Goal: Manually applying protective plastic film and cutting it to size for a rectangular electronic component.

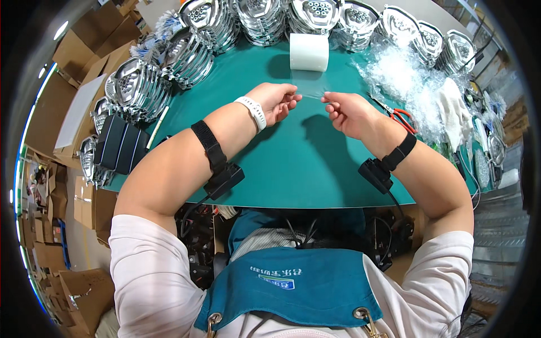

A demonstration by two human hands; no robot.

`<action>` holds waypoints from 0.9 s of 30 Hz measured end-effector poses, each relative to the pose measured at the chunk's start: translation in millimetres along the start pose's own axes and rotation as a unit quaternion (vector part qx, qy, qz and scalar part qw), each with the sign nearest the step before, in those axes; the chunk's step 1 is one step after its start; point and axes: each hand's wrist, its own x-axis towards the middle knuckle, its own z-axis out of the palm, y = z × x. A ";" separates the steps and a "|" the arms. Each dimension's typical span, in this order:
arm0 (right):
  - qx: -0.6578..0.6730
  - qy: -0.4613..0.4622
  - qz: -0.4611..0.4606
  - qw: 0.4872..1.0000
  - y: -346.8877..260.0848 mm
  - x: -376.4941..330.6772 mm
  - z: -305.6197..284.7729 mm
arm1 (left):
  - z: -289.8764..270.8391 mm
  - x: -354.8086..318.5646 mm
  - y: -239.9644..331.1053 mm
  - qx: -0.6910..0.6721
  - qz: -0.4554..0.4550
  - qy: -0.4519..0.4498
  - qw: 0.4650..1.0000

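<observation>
A thick roll of clear plastic film (309, 53) lies on the green table mat, with a transparent strip (310, 84) drawn from it toward me. My left hand (277, 102) pinches one corner of the strip's near edge between thumb and fingers. At the opposite corner, my right hand (347, 112) pinches the film in the same way. The strip looks stretched flat between both hands, just above the mat. Beyond my right wrist lies a pair of red-handled scissors (399, 115), partly behind the forearm.
Stacks of shiny metal parts with holes (318, 17) line the far and left table edges. Crumpled clear plastic (394, 67) and a white glove (453, 112) lie at the right. Dark boxes (121, 146) stand at the left edge. Cardboard boxes (84, 50) fill the left side.
</observation>
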 end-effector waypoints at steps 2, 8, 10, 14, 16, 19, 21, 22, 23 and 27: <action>-0.011 0.011 -0.015 1.000 1.2 -5.3 1.4 | 2.0 -5.0 0.8 -0.001 0.022 0.015 1.000; -0.064 0.014 -0.085 0.994 -9.1 -19.0 5.1 | 6.8 -29.3 12.8 0.050 0.067 0.031 0.996; -0.078 -0.005 -0.106 0.991 -14.6 -32.3 7.2 | 12.0 -45.0 15.3 0.048 0.097 0.034 0.994; -0.068 0.004 -0.122 0.990 -4.6 -78.0 20.5 | 19.6 -87.9 0.0 0.049 0.156 0.023 0.986; -0.067 -0.024 -0.137 0.988 11.7 -103.0 19.3 | 25.5 -115.5 -18.7 0.045 0.156 0.009 0.987; -0.065 -0.049 -0.151 0.985 41.8 -141.9 21.1 | 26.6 -149.8 -51.2 0.065 0.152 -0.027 0.986; -0.060 -0.042 -0.141 0.987 62.3 -152.5 17.5 | 25.7 -157.6 -73.7 0.061 0.161 -0.040 0.984; -0.070 -0.025 -0.140 0.987 76.0 -156.4 16.6 | 24.9 -160.2 -87.0 0.082 0.161 -0.041 0.983; -0.081 -0.009 -0.142 0.986 86.8 -159.2 15.2 | 24.9 -161.7 -97.1 0.103 0.165 -0.042 0.980; -0.113 0.044 -0.084 0.989 134.9 -150.9 5.7 | 22.1 -143.5 -145.7 0.124 0.097 -0.007 0.988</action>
